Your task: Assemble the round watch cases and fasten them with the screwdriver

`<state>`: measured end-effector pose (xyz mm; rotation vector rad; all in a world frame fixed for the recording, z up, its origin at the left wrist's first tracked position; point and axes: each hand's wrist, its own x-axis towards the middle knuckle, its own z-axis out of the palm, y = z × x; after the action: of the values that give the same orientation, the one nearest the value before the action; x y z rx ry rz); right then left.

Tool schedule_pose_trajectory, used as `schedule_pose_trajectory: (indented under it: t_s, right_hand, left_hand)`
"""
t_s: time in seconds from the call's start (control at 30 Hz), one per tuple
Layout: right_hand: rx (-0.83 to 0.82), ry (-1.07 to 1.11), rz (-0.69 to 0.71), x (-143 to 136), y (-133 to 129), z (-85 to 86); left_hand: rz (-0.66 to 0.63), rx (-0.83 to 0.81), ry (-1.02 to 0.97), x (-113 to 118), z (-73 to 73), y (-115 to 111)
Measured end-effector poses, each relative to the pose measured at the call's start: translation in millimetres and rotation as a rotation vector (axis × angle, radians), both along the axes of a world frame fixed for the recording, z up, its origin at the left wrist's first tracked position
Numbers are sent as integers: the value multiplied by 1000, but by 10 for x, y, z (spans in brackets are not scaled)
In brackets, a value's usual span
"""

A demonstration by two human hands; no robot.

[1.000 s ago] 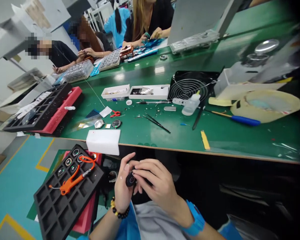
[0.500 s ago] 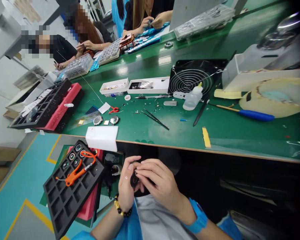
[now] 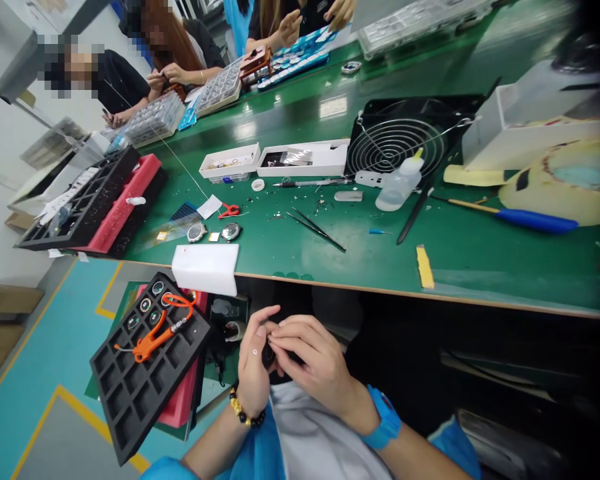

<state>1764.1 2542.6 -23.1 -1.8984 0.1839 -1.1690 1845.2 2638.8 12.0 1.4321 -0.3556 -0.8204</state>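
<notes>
Low over my lap, my left hand (image 3: 255, 367) is closed around a small round black piece (image 3: 268, 355), its index finger pointing up. My right hand (image 3: 314, 353) has its fingertips pressed together at the top of that piece. Much of the piece lies hidden behind my fingers, so its exact kind cannot be made out. To the left of my hands is a black foam tray (image 3: 125, 407) with square pockets. Several round watch parts (image 3: 145, 305) sit in its far pockets, and an orange air blow gun (image 3: 153, 341) lies across it.
On the green bench (image 3: 300, 247) lie black tweezers (image 3: 317, 230), two watch heads (image 3: 197, 232), red-handled nippers (image 3: 229, 211), a squeeze bottle (image 3: 400, 183) and a blue-handled brush (image 3: 535, 221). A black fan (image 3: 400, 140) stands behind. White foam (image 3: 205, 267) overhangs the front edge. Co-workers' hands (image 3: 290, 30) are across the bench.
The camera view has shifted slightly. My hands keep nearly the same pose around the black piece, which shows less now. Across the bench, one co-worker's hands have moved apart.
</notes>
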Motion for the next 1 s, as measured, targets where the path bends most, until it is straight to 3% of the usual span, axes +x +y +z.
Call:
schedule_pose_trajectory:
  t_s: [0.3,0.63,0.87,1.0]
  right_hand:
    - [94,51,126,58,-15,-41]
    - [189,68,55,123,124,-139]
    - [78,141,99,47,39,-195]
    - [-41,157,-7,10,22,-187]
  left_hand:
    - [22,-27,76,65,-142,105]
    - [62,34,-11,64,-174,99]
    - [15,37,103,112,-260,94]
    - [32,82,72,64,-262,61]
